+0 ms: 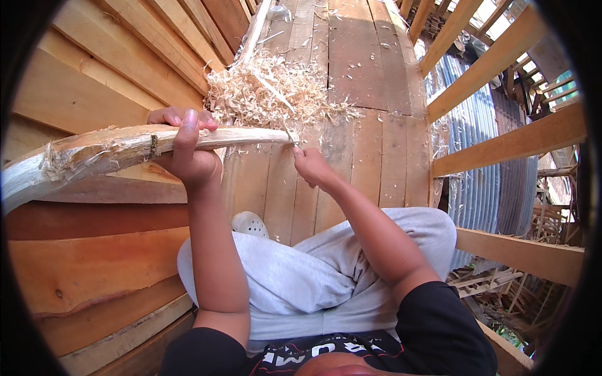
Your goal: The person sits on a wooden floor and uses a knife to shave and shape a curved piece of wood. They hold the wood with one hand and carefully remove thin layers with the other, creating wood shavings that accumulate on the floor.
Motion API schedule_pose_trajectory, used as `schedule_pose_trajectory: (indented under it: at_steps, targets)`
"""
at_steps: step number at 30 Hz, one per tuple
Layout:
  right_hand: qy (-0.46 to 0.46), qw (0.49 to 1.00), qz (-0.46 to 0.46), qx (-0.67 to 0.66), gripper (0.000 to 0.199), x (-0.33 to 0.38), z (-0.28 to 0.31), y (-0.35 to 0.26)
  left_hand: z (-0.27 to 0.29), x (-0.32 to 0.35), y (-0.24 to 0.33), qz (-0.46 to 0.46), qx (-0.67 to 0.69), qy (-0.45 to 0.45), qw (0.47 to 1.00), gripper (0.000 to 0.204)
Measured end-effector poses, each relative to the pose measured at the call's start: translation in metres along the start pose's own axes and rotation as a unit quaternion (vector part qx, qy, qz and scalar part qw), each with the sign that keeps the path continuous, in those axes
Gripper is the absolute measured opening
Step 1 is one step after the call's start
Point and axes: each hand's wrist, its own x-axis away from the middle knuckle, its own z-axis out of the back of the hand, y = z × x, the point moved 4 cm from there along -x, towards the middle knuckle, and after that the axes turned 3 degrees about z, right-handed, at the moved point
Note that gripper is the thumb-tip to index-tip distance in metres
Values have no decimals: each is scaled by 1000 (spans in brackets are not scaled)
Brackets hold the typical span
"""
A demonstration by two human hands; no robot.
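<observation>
A long, curved piece of pale wood (94, 150) reaches in from the left edge and tapers to a point at the middle. Its surface is partly shaved, with frayed fibres and a dark band near my left hand (191, 144). That hand is closed around the wood, thumb lying over the top. Closed at the tapered end is my right hand (313, 168), with a thin knife (294, 141) in its fingers. Only a short length of the blade shows, at the wood's tip; the handle is hidden in the hand.
Curly wood shavings (269, 88) lie heaped on the plank floor (376, 150) beyond my hands. Stacked boards (94, 263) stand along the left. Wooden rails (508, 147) run along the right, with corrugated metal sheets (473, 106) beyond them. My crossed legs are below.
</observation>
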Motion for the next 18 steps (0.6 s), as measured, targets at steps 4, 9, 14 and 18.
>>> schedule_pose_trajectory:
  at_steps: [4, 9, 14, 18]
  targets:
    - [-11, 998, 22, 52, 42, 11, -2, -19, 8, -8, -4, 21, 34, -15, 999, 17]
    - [28, 957, 279, 71, 47, 35, -20, -59, 3, -7, -6, 26, 81, -93, 992, 23]
    - [51, 980, 104, 159, 46, -26, 13, 29, 4, -13, -13, 49, 131, -147, 979, 24]
    - [-8, 990, 106, 91, 47, 30, -4, -49, 3, -4, -4, 26, 112, -156, 981, 25]
